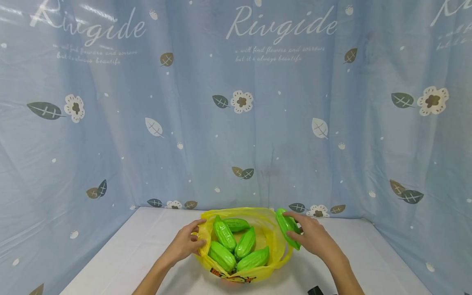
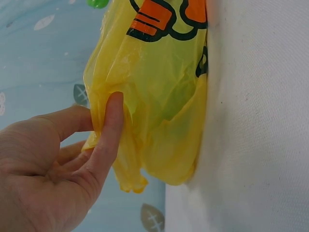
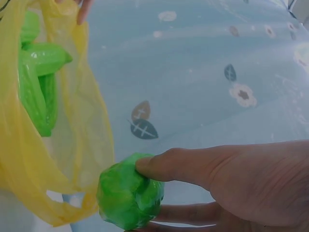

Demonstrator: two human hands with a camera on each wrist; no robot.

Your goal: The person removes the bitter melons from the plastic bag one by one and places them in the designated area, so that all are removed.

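Note:
An opened yellow plastic bag (image 1: 278, 262) stands on the white table, with several glossy green bitter melons (image 1: 225, 234) inside. On its left side my left hand (image 1: 189, 239) holds the bag's edge. The left wrist view shows the thumb and a finger of the left hand (image 2: 63, 164) pinching the yellow film. At the bag's right rim, my right hand (image 1: 313, 234) grips another bitter melon (image 1: 287, 227) between thumb and fingers. That melon (image 3: 128, 198) appears end-on in the right wrist view, beside the bag's side (image 3: 82, 145).
The white table (image 1: 121, 254) runs back to a blue printed curtain (image 1: 280, 135), which also hangs at both sides. A black object (image 1: 315, 291) shows partly at the bottom edge, close to my right forearm.

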